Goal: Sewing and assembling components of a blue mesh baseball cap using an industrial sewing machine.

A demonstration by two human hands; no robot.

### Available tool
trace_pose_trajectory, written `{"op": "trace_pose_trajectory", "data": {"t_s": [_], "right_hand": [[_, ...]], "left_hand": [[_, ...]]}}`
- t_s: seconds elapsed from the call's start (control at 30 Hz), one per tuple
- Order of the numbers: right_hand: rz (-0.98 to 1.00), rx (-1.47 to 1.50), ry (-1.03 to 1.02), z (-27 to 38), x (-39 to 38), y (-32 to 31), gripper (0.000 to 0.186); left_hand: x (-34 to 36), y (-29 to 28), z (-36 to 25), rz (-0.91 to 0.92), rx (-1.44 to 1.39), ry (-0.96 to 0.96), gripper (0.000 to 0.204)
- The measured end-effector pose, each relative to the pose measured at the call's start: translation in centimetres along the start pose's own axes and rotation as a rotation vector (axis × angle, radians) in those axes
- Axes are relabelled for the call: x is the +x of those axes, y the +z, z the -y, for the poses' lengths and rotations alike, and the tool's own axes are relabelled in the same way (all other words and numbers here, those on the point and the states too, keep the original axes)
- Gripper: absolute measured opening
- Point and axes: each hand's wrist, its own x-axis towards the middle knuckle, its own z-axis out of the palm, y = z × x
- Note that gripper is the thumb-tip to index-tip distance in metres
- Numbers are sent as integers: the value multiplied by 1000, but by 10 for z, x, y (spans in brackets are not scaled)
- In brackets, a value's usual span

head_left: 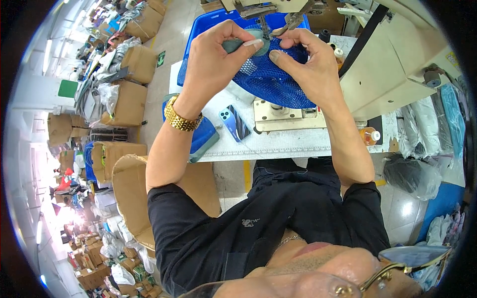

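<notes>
Head view, sole view: L hand (216, 55) is pinching a grey-green, rounded fabric patch (259, 48) betw. thumb & bent forefinger, no gap showing. R hand (315, 62) is resting thumb & forefinger at the edge of royal-blue mesh fabric (276, 85), tips slightly apart; whether they're gripping, can't tell. Patch is overlapping mesh by the silver metal needle assembly (265, 32) of a cream metal sewing mach. (392, 64); hands are flanking it, prob. to hold layers flat w/ tips clear. Loose mesh is hanging toward wearer, appar. keeping bulk off needle area. Glossy blue smartphone (234, 123) is lying on the white worktable (288, 141), apart from cloth, likely to stay out of the way. Blue plastic bin (213, 21) is standing beyond, poss. for reach; amber, white-capped bottle (369, 136) is standing R, well apart, prob. against spills.
</notes>
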Motion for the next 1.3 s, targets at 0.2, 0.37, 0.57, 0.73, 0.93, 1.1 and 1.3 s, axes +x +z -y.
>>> {"op": "trace_pose_trajectory", "data": {"t_s": [0.2,0.37,0.57,0.73,0.93,1.1,1.3], "right_hand": [[-6,11,-9,-1,-1,1,32],[-29,32,-44,-5,0,0,30],[-27,24,-7,-7,3,-1,27],[-23,-46,-57,-5,4,-3,25],[-3,-57,20,-4,6,-5,22],[16,-67,25,-5,9,-5,19],[24,-31,-40,-8,10,-7,17]], "left_hand": [[21,-12,28,209,-130,128,20],[16,-1,32,206,-413,67,19],[10,5,30,77,-248,94,21],[5,11,28,10,-302,60,20],[5,17,29,-21,-333,85,18],[0,25,24,-155,-321,62,17],[0,31,22,-243,-206,96,20]]}}
